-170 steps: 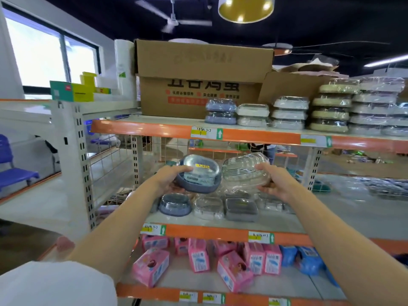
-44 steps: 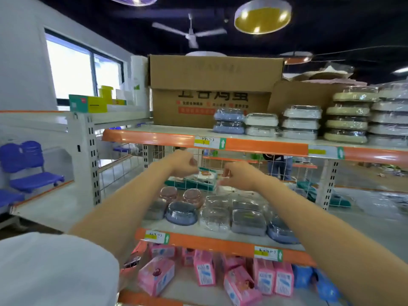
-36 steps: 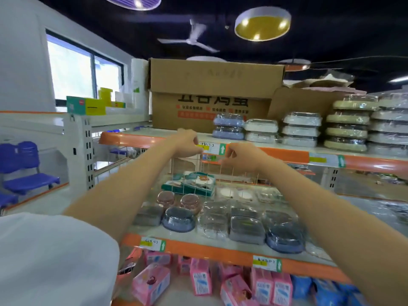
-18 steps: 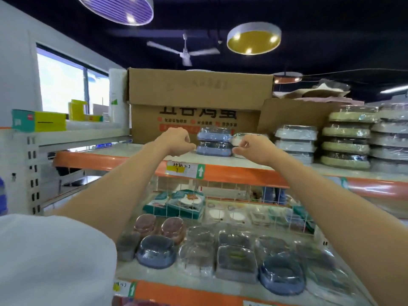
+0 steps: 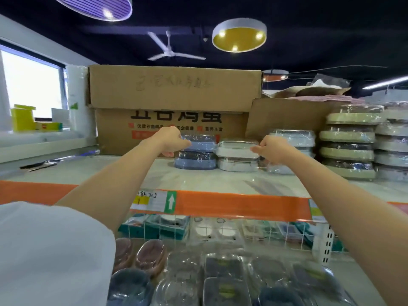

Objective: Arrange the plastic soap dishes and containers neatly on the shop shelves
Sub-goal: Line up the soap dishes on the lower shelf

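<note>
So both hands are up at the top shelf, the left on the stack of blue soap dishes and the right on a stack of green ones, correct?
Not quite. The head view shows the right hand at the white soap dishes, not green ones. The left hand is indeed at the blue soap dishes on the top shelf.

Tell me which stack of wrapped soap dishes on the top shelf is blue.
The two-high blue stack at the row's left end, touched by the left hand; the white stack beside it and the others are pale.

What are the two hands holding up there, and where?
Left hand grips the top blue dish's left end; right hand the top white dish's right end.
</note>
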Demonstrator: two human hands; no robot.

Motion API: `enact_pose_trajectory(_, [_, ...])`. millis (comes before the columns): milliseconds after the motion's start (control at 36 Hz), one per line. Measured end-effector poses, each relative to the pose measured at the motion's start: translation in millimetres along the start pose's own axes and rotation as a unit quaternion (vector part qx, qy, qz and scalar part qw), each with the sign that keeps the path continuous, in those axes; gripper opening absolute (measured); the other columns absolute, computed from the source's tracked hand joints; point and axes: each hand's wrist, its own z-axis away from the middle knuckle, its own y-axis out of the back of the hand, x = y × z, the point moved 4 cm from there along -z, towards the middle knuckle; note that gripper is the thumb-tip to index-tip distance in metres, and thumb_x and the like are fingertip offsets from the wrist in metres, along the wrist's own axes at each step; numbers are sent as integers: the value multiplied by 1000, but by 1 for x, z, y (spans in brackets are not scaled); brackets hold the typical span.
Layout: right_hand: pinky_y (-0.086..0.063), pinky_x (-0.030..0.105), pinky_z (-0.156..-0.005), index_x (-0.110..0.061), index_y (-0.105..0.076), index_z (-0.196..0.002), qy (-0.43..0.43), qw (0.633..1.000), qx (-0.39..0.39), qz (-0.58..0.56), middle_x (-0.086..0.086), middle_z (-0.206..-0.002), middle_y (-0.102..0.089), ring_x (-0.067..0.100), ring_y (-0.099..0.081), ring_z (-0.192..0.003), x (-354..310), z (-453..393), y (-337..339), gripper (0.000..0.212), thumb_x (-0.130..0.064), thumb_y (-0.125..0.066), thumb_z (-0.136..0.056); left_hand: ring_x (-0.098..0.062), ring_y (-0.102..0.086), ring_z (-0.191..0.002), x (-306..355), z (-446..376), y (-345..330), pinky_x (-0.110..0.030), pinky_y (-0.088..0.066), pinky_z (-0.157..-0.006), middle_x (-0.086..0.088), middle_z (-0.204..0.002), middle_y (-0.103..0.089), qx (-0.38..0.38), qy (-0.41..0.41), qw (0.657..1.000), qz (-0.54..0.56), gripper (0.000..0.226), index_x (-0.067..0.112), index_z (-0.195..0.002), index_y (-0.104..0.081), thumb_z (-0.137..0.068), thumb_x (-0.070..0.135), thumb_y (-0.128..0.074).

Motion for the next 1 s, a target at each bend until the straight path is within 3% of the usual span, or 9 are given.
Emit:
enact_pose_trajectory(167, [-32, 26, -49, -6, -46, -65, -21, 1000, -2, 16, 5, -59, -47, 16, -45, -52, 1, -22, -2, 49, -39, -45, -100, -22, -64, -71, -5, -35, 1, -26, -53, -58, -11, -88, -65, 11, 24, 1000, 3, 45, 2, -105, -61, -97, 44, -47])
enact_pose_trajectory(278, [-35, 26, -50, -7, -45, -62, -47, 998, -5, 34, 6, -60, -50, 16, -47, -53, -5, -32, -6, 55, -44, -38, -102, -24, -64, -83, -10, -49, -3, -30, -56, -69, -9, -95, -59, -3, 46, 999, 10, 49, 2, -111, -54, -98, 47, -42])
enact_pose_trajectory(417, [-36, 25, -45, -3, -49, -70, -96, 995, -10, 10, 6, -51, -57, 17, -53, -48, -7, -46, -10, 61, -51, -31, -102, -26, -62, -88, -13, -56, -9, -34, -55, -79, -15, -132, -49, -18, 83, 996, 10, 66, 1, -139, -40, -99, 53, -32])
enact_pose_trajectory(528, [-44, 27, -47, 3, -53, -96, -134, 990, -40, -25, 12, -56, -59, 19, -55, -41, -4, -51, -20, 64, -53, -25, -101, -27, -62, -83, -20, -61, -20, -35, -54, -77, -17, -139, -46, -23, 111, 993, 44, 69, 3, -137, -42, -98, 58, -25])
enact_pose_trajectory(611, [-58, 38, -71, 7, -54, -112, -151, 985, -51, -66, 20, -70, -66, 25, -63, -46, -2, -51, -26, 73, -57, -19, -100, -28, -63, -80, -25, -63, -25, -34, -54, -70, -20, -136, -47, -32, 130, 986, 95, 79, 5, -143, -37, -94, 65, -22])
enact_pose_trajectory(694, [-57, 37, -73, 6, -50, -125, -165, 981, -61, -79, 22, -77, -66, 25, -63, -46, -3, -50, -29, 80, -61, -15, -98, -26, -60, -75, -26, -65, -27, -29, -49, -57, -21, -131, -51, -35, 143, 978, 146, 83, 5, -142, -38, -92, 69, -22])
enact_pose_trajectory(833, [-55, 30, -55, 1, -48, -131, -170, 980, -63, -77, 20, -86, -62, 23, -61, -40, -8, -46, -34, 82, -65, -14, -96, -34, -61, -96, -32, -66, -36, -36, -51, -72, -21, -132, -51, -48, 162, 966, 198, 84, 7, -141, -38, -90, 72, -27])
enact_pose_trajectory(917, [-58, 34, -63, 0, -48, -131, -171, 980, -53, -86, 21, -94, -66, 22, -62, -44, -9, -48, -34, 76, -62, -22, -97, -36, -59, -106, -31, -67, -38, -38, -52, -78, -18, -136, -49, -54, 165, 955, 240, 78, 10, -142, -37, -91, 69, -32])
enact_pose_trajectory(1000, [-54, 27, -48, -3, -52, -126, -196, 969, -49, -140, 18, -82, -68, 21, -63, -43, -6, -50, -33, 66, -60, -37, -95, -34, -59, -106, -30, -68, -38, -42, -53, -89, -14, -138, -47, -54, 168, 937, 301, 73, 14, -142, -36, -90, 65, -41])
